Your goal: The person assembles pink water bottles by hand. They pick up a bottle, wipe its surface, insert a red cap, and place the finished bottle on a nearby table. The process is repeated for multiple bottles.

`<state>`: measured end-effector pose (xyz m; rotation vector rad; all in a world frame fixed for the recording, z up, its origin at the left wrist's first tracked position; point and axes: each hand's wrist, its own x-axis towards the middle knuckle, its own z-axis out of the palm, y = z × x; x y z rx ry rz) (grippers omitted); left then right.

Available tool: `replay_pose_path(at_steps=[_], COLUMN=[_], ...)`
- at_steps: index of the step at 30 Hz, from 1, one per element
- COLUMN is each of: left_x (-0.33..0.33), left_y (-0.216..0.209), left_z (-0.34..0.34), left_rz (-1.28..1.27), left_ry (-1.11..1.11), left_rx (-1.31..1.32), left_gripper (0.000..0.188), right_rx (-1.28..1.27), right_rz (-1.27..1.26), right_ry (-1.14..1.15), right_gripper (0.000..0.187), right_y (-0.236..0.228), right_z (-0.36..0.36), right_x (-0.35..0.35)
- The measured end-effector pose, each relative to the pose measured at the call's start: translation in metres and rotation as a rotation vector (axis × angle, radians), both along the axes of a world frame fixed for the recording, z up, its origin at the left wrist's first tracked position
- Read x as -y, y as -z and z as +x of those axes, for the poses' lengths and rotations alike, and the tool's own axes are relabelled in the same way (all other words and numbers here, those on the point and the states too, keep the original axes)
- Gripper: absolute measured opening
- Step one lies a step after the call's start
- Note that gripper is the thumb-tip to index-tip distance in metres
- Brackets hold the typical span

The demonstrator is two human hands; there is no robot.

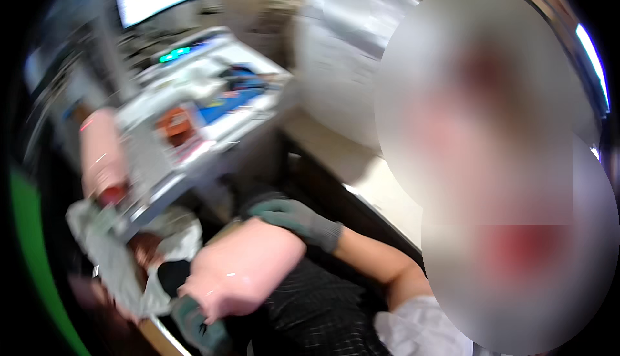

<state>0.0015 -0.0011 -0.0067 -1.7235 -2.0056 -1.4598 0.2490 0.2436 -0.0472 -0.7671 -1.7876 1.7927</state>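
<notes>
Short of the cluttered tabletop [268, 64], the pink container [248, 269] is held aslant, neck at lower left, base at upper right, its base end covered by the right hand [297, 221] with fingers curved over the far side. The left hand [201, 330] is set against the neck, its closure untellable; nearby, a pale bag [106, 262] and second pink container [102, 152] are seen.
</notes>
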Motion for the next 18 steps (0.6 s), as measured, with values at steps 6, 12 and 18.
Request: replay_pose_path(at_steps=[6,12,18], left_x=[-0.035,-0.073,-0.09], left_y=[-0.003,0.106,0.091], left_z=[0.013,0.001,-0.005], left_rz=[-0.239,-0.685,-0.874], left_ry=[0.12,0.74,0.594], left_rx=[0.177,-0.176,0.927], left_gripper=[0.055,0.069,0.041], right_rx=[-0.124,-0.031,0.301], right_rz=[0.148,0.392,1.013], right_ry=[-0.028,-0.051,1.736], right_gripper=[0.05,0.024,0.026], right_y=[-0.025,-0.034,-0.06], right_z=[0.099,0.138,0.471], right_x=[0.053,0.089,0.077])
